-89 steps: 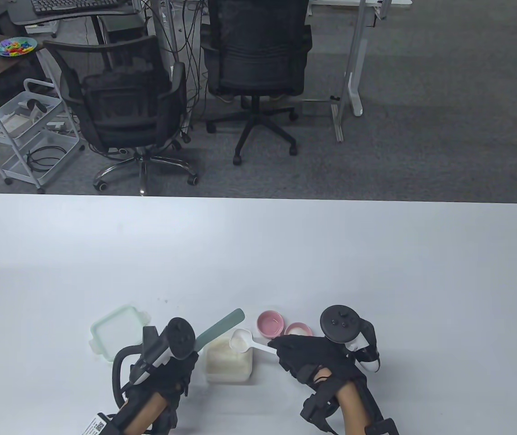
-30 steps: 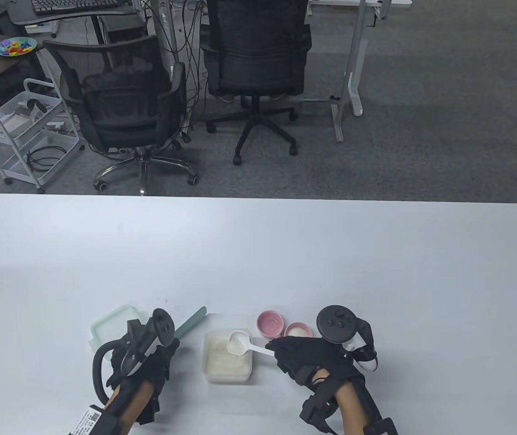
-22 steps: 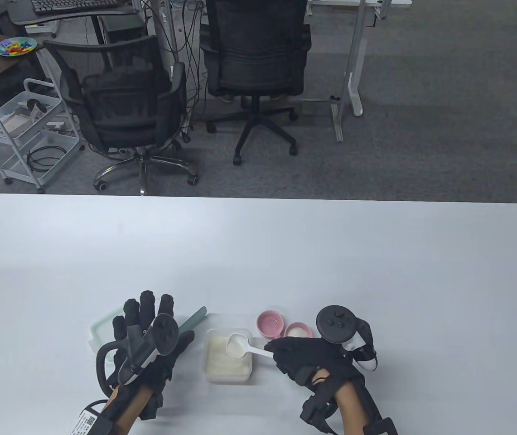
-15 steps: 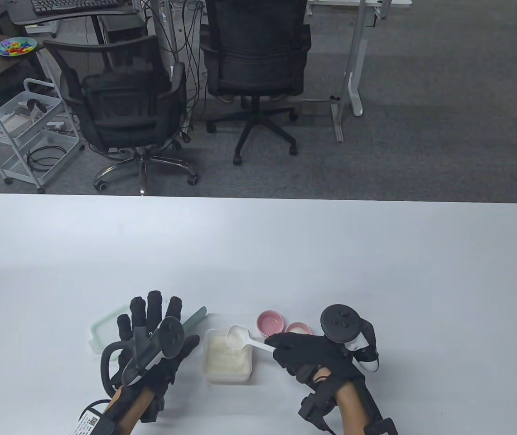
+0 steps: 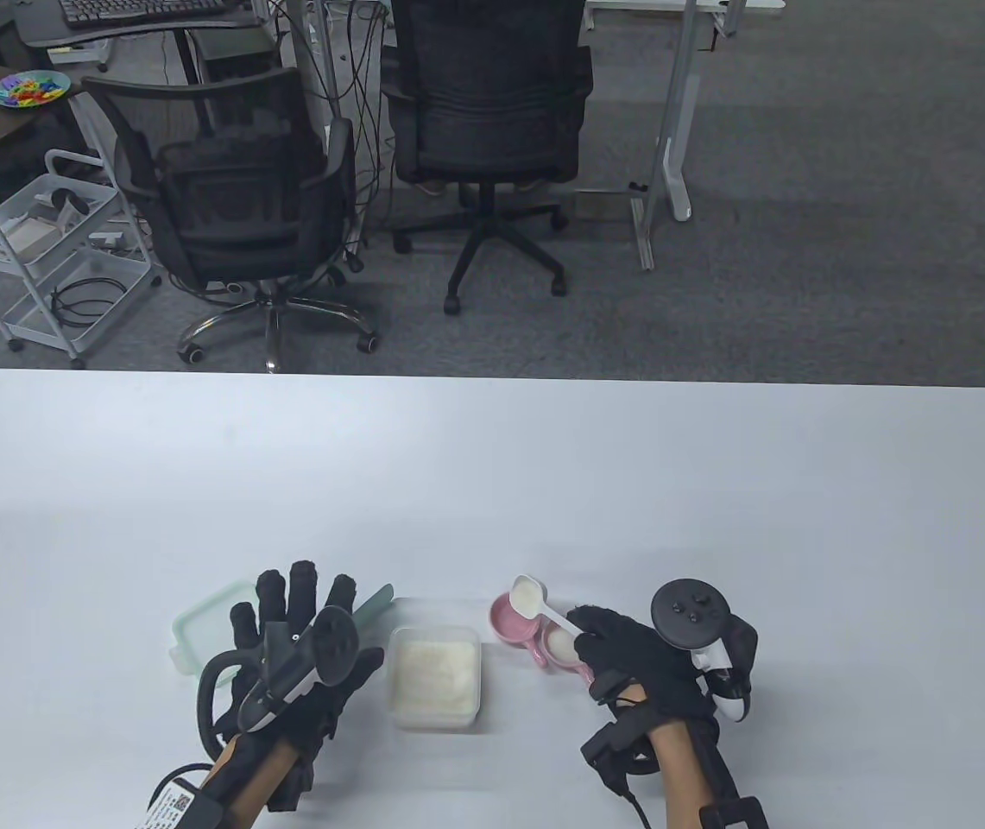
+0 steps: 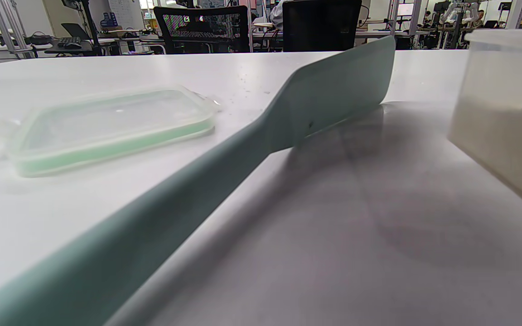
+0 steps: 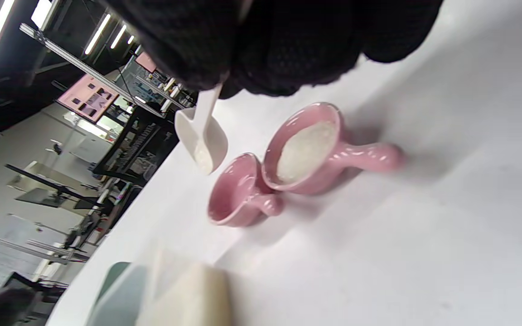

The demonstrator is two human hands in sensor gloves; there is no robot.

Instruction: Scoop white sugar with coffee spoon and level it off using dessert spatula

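right hand [image 5: 630, 652], nearest the worktop's [image 5: 716, 484] near edge, is pinching the handle of the coffee spoon [image 5: 535, 600]; grip is holding it tight. since half a second ago this hand is carrying the spoon rightward, off the sugar container [image 5: 434, 678] and out over the far pink cup [image 5: 509, 623]. the near pink cup [image 7: 308, 154] is already showing white sugar inside. judgement: scooping and levelling look done for this load, tipping into the far cup is likely coming next.

left hand [image 5: 298, 656] is lying flat with fingers spread on the worktop left of the container; grip is wide, holding nothing. a second ago it was closed around the dessert spatula [image 6: 224, 154]; now the spatula is lying released on the worktop, so levelling is looking finished.

spoon: long axis is running from the fingers near-right to the bowl far-left; bowl is facing up, sugar visible inside, no spill seen.

spatula: long axis is running diagonally, handle under the left hand, blade pointing toward the far right, ending just beside the container's far-left corner.

lid [image 5: 207, 626] is lying farther left, apart from the container.
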